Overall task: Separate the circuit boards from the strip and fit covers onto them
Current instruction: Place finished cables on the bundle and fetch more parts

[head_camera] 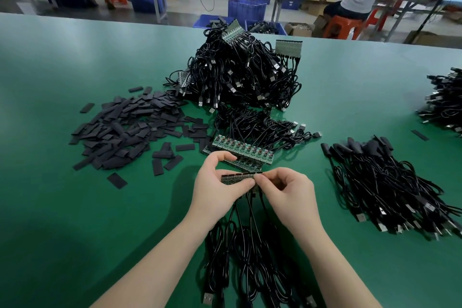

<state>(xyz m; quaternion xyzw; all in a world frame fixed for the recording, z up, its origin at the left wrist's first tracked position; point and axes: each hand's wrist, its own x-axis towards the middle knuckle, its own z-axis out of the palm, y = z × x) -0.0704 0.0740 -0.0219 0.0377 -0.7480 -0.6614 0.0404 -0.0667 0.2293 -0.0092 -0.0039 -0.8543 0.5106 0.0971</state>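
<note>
— What have the fingers (250, 184) got?
— Both hands pinch the circuit board strip (240, 177) above the desk (75, 207), left hand (220, 182) bracing, right hand (285, 190) at the end board
— Advice?
— Snap close to the score; covers (125, 132) wait left

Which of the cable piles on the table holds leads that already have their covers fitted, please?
The fanned bundle on the right: black covers sheathe its cable ends. The large heap at the back still shows bare green board strips, as does the strip in the hands.
</note>
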